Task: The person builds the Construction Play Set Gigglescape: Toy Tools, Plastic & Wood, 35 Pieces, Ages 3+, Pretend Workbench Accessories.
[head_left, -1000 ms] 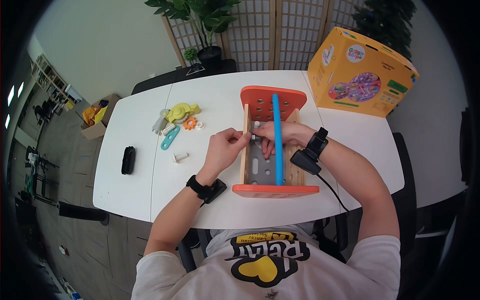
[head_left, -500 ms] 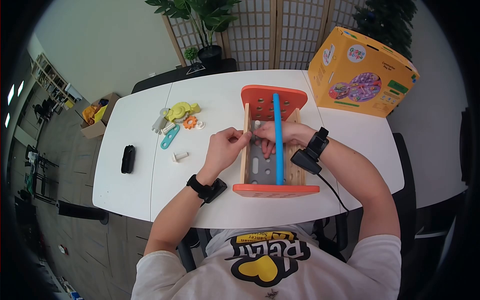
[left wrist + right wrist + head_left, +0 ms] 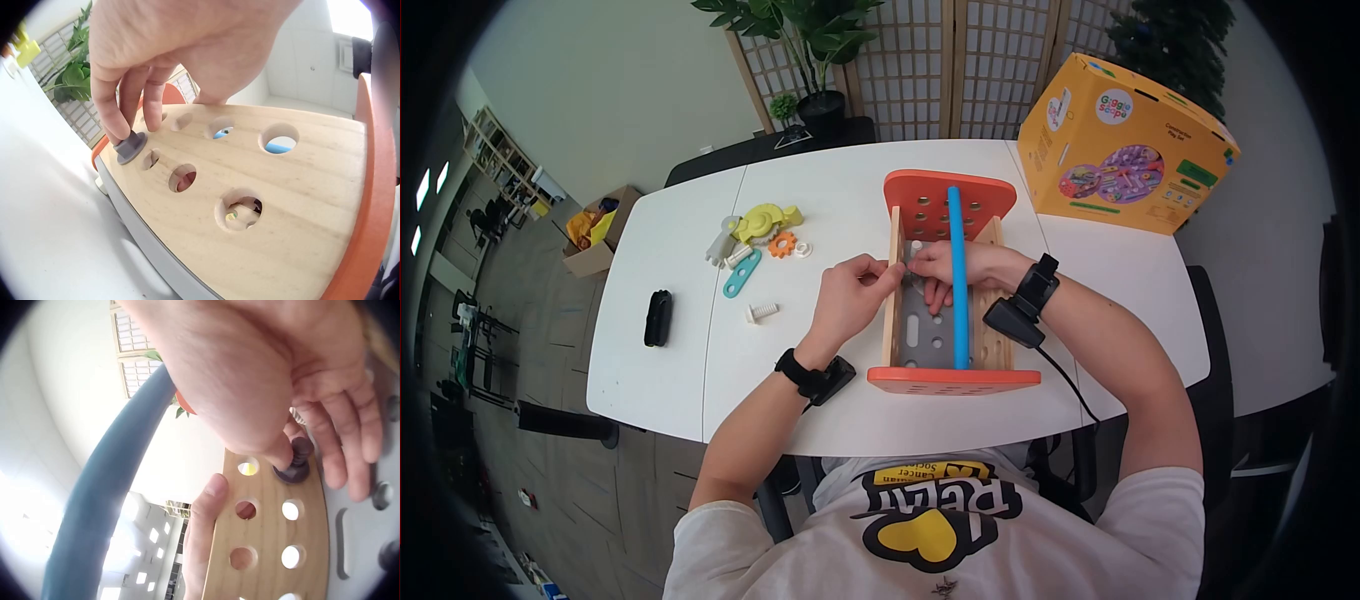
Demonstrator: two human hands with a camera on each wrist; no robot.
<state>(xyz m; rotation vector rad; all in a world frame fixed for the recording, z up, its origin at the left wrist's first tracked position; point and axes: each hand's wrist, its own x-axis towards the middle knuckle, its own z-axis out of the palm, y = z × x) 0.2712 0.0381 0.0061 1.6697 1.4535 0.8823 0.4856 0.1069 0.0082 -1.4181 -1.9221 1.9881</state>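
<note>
A toy workbench has orange end panels [image 3: 953, 381], wooden sides with holes [image 3: 300, 206] and a blue rod [image 3: 958, 290] along its top. On the outer face of the left side, my left hand [image 3: 181, 50] pinches the head of a grey bolt [image 3: 131, 148] that sits in a hole. My right hand [image 3: 975, 266] reaches inside, under the blue rod. Its thumb and index finger hold a dark grey nut [image 3: 292, 470] against the inner face of that side, on the bolt's threaded end; the other fingers hang over the grey base [image 3: 356, 537].
Left of the workbench lie a white screw [image 3: 762, 312], a teal link [image 3: 742, 273], an orange gear [image 3: 782, 244], a yellow toy piece [image 3: 765, 222] and a black case [image 3: 658, 318]. A large yellow box [image 3: 1125, 150] stands at the back right.
Both hands stay at the same spot on the workbench's left side. The right hand's thumb and index finger have shifted slightly around the grey part; little else differs.
</note>
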